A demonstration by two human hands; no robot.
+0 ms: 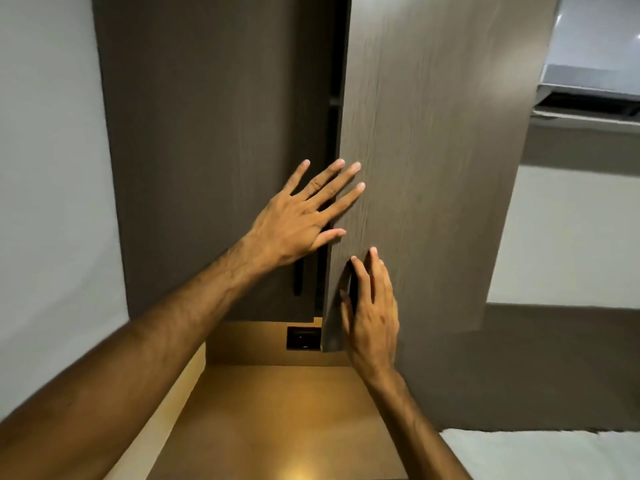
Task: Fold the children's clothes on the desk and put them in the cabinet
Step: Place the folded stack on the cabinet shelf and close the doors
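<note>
Clothes: none in sight, can't tell if they're inside the cabinet.
Door point(426, 133): ajar, dark gap left of its edge.
Left hand point(298, 216): spread flat, fingertips on that edge.
Right hand point(372, 306): flat, low on door.
Tip: push evenly, keep fingers off the gap.
Counter point(277, 410): below door.

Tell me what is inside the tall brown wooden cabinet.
Little shows. Through the narrow dark gap beside the part-open grey-brown wood-grain door, only a hint of shelf edge is visible. The door, the left hand and the right hand cover the rest; no clothes visible.
</note>
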